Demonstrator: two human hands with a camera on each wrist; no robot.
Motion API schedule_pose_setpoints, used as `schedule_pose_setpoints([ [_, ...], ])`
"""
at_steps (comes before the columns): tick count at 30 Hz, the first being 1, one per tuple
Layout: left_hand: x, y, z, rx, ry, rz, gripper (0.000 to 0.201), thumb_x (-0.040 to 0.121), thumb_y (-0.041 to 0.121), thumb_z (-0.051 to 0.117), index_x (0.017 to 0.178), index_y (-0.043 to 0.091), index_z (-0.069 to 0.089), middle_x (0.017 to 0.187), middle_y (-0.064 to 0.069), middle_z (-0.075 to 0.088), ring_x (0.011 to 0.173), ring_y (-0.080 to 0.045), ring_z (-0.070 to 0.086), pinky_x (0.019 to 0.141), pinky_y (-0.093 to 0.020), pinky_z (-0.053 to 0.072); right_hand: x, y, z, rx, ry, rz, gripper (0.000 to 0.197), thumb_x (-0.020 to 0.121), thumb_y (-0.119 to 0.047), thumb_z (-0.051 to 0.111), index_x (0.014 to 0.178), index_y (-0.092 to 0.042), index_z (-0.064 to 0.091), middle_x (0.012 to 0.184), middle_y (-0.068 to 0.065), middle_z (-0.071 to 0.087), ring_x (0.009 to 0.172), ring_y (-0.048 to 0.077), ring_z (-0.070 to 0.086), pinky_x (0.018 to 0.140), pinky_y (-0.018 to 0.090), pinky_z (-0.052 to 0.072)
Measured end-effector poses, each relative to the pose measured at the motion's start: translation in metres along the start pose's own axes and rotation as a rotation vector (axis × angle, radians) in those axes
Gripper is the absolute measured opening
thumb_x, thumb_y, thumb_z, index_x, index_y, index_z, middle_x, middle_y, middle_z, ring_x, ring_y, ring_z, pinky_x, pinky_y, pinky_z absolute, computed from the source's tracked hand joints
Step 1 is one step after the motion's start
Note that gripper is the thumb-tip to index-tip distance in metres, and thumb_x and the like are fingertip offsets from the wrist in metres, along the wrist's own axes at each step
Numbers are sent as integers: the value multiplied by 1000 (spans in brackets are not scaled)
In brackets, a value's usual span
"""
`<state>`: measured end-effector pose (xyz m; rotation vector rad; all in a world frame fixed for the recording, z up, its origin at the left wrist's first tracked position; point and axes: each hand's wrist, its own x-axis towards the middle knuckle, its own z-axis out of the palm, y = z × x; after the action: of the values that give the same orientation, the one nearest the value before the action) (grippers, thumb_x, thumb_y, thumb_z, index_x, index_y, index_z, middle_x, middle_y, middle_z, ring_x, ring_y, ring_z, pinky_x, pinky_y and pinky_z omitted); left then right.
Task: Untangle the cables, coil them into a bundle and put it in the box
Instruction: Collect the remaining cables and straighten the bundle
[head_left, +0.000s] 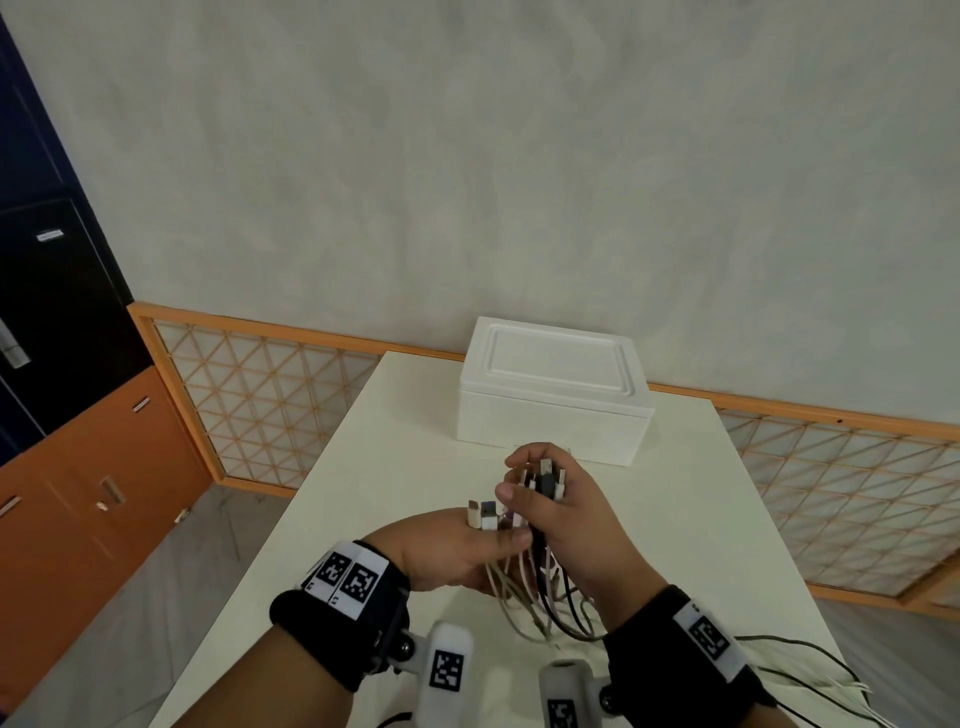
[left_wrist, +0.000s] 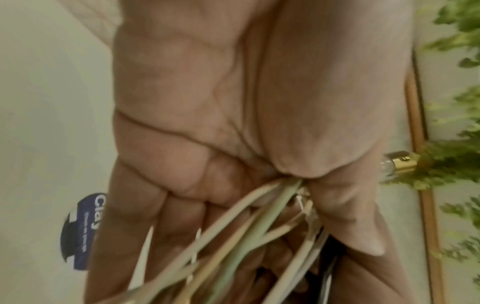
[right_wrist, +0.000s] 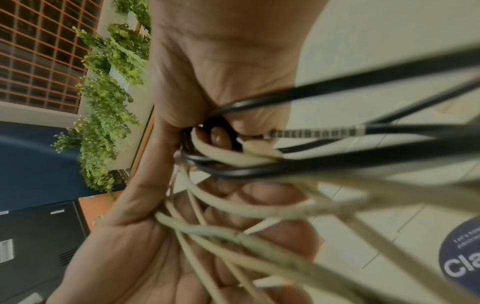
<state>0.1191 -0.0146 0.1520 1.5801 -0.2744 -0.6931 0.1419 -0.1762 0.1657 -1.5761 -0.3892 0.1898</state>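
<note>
Both hands hold a tangle of white and black cables (head_left: 540, 597) above the white table (head_left: 395, 467). My left hand (head_left: 452, 545) pinches several white cables under its thumb, and their plug ends (head_left: 480, 514) stick out past the fingers. My right hand (head_left: 566, 525) grips a bunch of black and white plugs (head_left: 545, 475) pointing up. In the left wrist view the thumb (left_wrist: 337, 205) clamps pale cables (left_wrist: 259, 226) against the palm. The right wrist view shows black cables (right_wrist: 337, 86) and white cables (right_wrist: 233, 205) running through curled fingers. The white foam box (head_left: 550, 384) stands behind with its lid on.
Loose cable lengths (head_left: 805, 670) trail over the table's near right corner. Left of the table stand orange and dark cabinets (head_left: 78, 467). A lattice panel (head_left: 270, 405) lines the wall behind. Bare tabletop lies left of the box.
</note>
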Motion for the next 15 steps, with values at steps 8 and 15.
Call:
schedule_pose_setpoints([
  [8, 4, -2, 1, -36, 11, 67, 90, 50, 81, 68, 104, 8, 67, 98, -19, 71, 91, -33, 69, 85, -39, 56, 0, -7, -2, -143, -96, -70, 12, 80, -23, 73, 90, -18, 69, 81, -4, 69, 78, 9, 65, 73, 22, 52],
  [15, 13, -1, 7, 94, 305, 272, 50, 67, 70, 65, 66, 20, 68, 59, 1, 70, 57, -18, 68, 60, -21, 50, 5, -3, -4, -88, 24, -47, 17, 80, -18, 75, 76, -8, 61, 66, 7, 60, 61, 21, 57, 60, 36, 48],
])
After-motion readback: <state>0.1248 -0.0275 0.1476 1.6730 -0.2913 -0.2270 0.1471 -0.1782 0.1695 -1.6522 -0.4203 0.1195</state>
